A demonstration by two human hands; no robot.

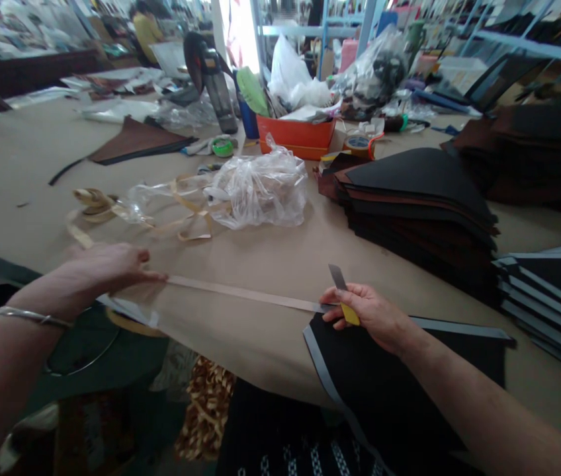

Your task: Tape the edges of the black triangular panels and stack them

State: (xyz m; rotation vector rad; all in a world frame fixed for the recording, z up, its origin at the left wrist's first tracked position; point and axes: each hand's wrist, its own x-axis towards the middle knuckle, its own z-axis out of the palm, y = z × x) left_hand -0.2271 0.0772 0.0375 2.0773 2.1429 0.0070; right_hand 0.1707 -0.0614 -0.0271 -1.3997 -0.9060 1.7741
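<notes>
A narrow pale strip of tape (241, 292) runs nearly straight across the table between my two hands. My left hand (112, 266) reaches in from the left, its fingertips closed on the strip's left part. My right hand (367, 311) grips a small knife with a yellow handle (350, 314), its grey blade (337, 276) pointing up and away. The fingers of that hand also meet the strip's right end. Under the right hand and forearm lies a black panel with grey edging (360, 377), partly hanging over the table's near edge.
Beyond the strip sit a clear plastic bag (260, 188) and loose tan tape (94, 203). Stacked black and brown panels (414, 192) stand at right, with grey-edged panels (553, 297) beside them. An orange box (295, 135) is farther back. Curled tan scraps (206, 403) lie below the table edge.
</notes>
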